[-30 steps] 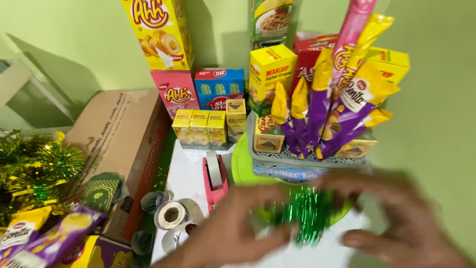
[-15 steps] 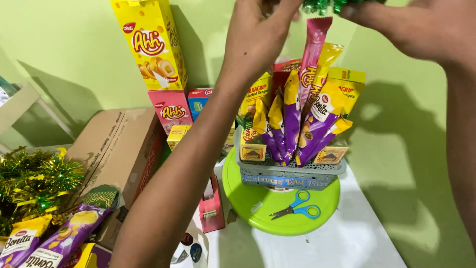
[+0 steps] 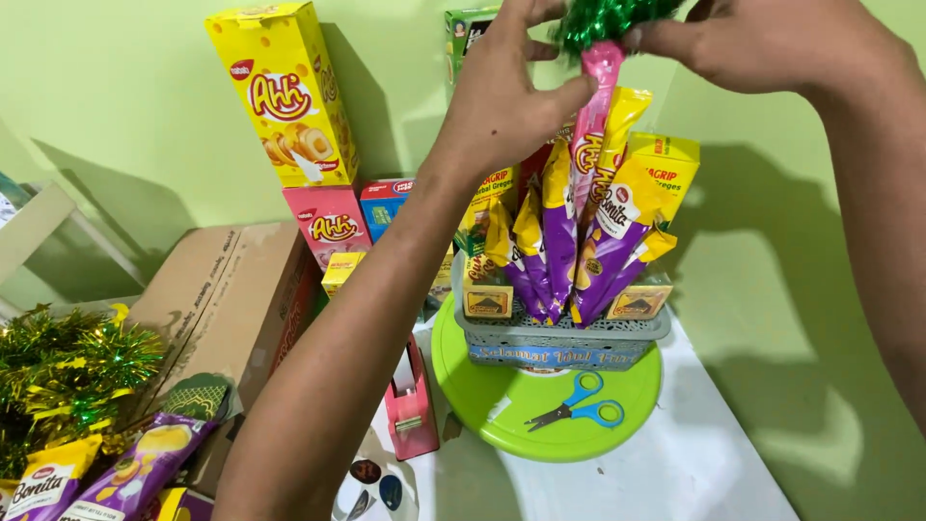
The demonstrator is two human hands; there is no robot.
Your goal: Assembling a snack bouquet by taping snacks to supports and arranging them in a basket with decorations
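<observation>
Both hands are working at the top of the snack arrangement standing in the grey basket (image 3: 564,338). The left hand (image 3: 511,92) and the right hand (image 3: 772,43) are each pinching the green tinsel (image 3: 603,17), pressing it onto the tip of the tall pink packet (image 3: 593,116) above the basket. This looks like the fastening step; the next move seems to call for keeping the tinsel snug. Blue scissors (image 3: 579,403) are lying on the green round tray (image 3: 482,405) under the basket, the pink tape dispenser (image 3: 410,405) just left of it.

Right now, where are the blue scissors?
In the head view, the blue scissors lie on the round green tray, before the grey basket of snacks, right of the pink tape dispenser.
</observation>
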